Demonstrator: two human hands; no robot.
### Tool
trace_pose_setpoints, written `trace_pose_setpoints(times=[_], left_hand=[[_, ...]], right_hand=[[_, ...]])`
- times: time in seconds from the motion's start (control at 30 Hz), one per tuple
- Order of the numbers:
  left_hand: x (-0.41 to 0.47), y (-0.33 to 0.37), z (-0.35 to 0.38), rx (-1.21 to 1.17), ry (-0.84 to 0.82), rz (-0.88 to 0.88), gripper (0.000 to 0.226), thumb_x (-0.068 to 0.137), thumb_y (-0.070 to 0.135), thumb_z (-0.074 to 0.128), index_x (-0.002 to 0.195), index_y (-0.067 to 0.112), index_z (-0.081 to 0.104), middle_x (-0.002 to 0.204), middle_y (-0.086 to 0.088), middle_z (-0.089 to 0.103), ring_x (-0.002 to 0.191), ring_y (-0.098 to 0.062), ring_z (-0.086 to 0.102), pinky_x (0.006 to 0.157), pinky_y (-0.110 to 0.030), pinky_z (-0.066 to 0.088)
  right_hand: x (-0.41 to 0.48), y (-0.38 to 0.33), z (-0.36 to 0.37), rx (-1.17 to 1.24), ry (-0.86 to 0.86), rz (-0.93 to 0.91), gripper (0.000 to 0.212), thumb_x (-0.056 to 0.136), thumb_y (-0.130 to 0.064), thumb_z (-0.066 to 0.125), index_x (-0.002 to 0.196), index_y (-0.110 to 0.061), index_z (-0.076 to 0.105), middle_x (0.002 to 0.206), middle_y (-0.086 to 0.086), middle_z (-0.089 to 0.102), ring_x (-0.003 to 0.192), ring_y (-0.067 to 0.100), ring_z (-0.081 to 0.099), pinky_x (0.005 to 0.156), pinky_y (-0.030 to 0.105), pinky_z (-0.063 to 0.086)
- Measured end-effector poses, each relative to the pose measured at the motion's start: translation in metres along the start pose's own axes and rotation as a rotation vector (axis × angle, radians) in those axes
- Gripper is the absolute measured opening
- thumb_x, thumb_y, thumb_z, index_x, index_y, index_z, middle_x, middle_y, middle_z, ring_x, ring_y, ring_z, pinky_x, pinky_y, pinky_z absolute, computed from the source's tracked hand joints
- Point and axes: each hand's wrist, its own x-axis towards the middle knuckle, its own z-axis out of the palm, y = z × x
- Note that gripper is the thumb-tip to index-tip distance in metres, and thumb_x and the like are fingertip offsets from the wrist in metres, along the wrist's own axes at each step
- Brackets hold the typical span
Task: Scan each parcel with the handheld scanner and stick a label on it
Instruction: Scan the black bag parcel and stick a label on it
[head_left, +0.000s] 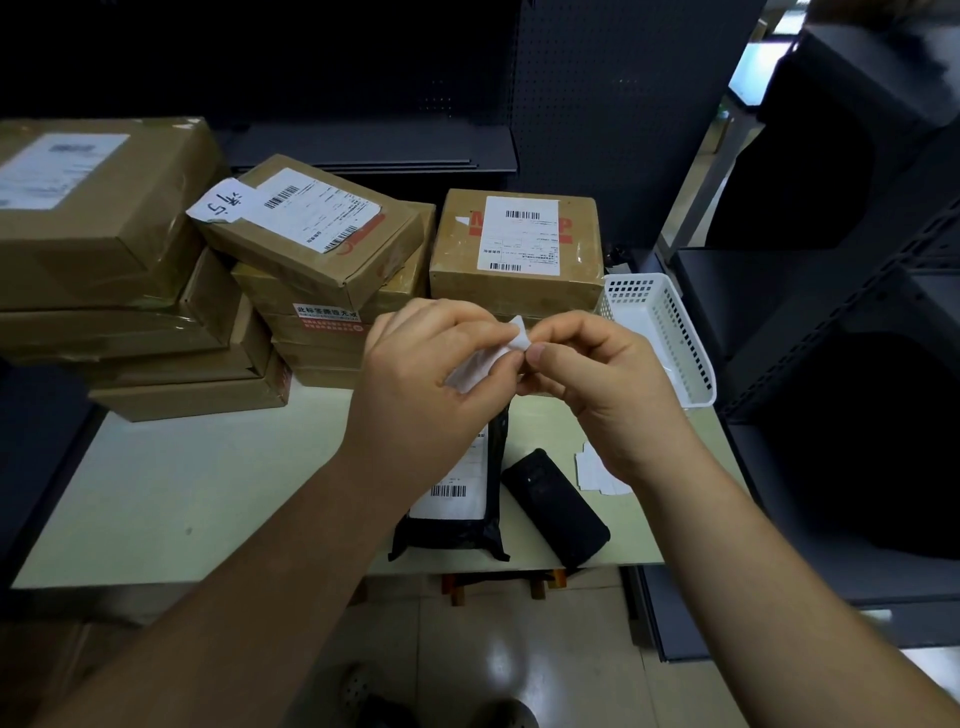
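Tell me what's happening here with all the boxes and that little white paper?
A person is labelling parcels at a table. The left hand and right hand both pinch a small white label, apparently peeling it from its backing. Just below them lies a black parcel, probably the one it is meant for. The black handheld scanner lies on the table beside it, with no hand on it. Cardboard boxes are stacked behind, next to a white basket.

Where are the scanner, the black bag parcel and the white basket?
scanner (556, 506), head view, middle of its black back.
black bag parcel (449, 535), head view, its bare black lower end.
white basket (680, 345), head view, its holed side wall.
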Motion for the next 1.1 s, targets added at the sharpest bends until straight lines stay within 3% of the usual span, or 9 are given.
trace_pose_setpoints(times=[0.63, 0.8, 0.87, 0.97, 1.1], left_hand=[[0.002, -0.001, 0.004, -0.009, -0.024, -0.008, 0.014, 0.086, 0.018, 0.071, 0.095, 0.009, 0.077, 0.093, -0.002, 0.072, 0.089, -0.021, 0.065, 0.076, -0.051, 0.050], [0.003, 0.004, 0.000, -0.093, -0.032, -0.105, 0.016, 0.082, 0.011, 0.075, 0.098, 0.006, 0.075, 0.099, -0.002, 0.071, 0.096, -0.017, 0.063, 0.083, -0.042, 0.052], [0.004, 0.007, -0.003, -0.162, -0.066, -0.143, 0.016, 0.083, 0.012, 0.076, 0.098, 0.006, 0.075, 0.100, 0.000, 0.071, 0.099, -0.015, 0.063, 0.086, -0.034, 0.052], [0.007, 0.010, -0.008, -0.240, -0.092, -0.218, 0.017, 0.085, 0.012, 0.075, 0.101, 0.008, 0.076, 0.102, 0.002, 0.071, 0.102, -0.012, 0.064, 0.088, -0.025, 0.051], [0.009, 0.013, -0.011, -0.274, -0.102, -0.221, 0.017, 0.086, 0.008, 0.073, 0.103, 0.009, 0.076, 0.102, 0.001, 0.072, 0.101, -0.011, 0.066, 0.088, -0.023, 0.051]], right_hand=[[0.000, -0.005, -0.003, -0.055, 0.036, -0.005, 0.019, 0.077, -0.007, 0.065, 0.068, -0.021, 0.074, 0.070, 0.004, 0.070, 0.069, 0.017, 0.065, 0.075, 0.038, 0.057], [-0.001, -0.006, 0.000, -0.018, 0.074, 0.028, 0.015, 0.076, -0.011, 0.066, 0.068, -0.021, 0.074, 0.076, 0.005, 0.070, 0.078, 0.023, 0.066, 0.083, 0.050, 0.056], [-0.001, -0.007, 0.000, 0.024, 0.057, 0.051, 0.016, 0.076, -0.010, 0.065, 0.067, -0.021, 0.074, 0.076, 0.005, 0.071, 0.077, 0.022, 0.066, 0.080, 0.046, 0.056], [-0.002, -0.010, 0.001, 0.150, -0.004, 0.104, 0.019, 0.076, -0.009, 0.062, 0.066, -0.020, 0.075, 0.075, 0.005, 0.070, 0.070, 0.016, 0.065, 0.068, 0.028, 0.053], [-0.003, -0.011, 0.001, 0.219, -0.035, 0.106, 0.018, 0.078, -0.007, 0.061, 0.069, -0.016, 0.075, 0.075, 0.007, 0.070, 0.070, 0.016, 0.065, 0.064, 0.024, 0.051]])
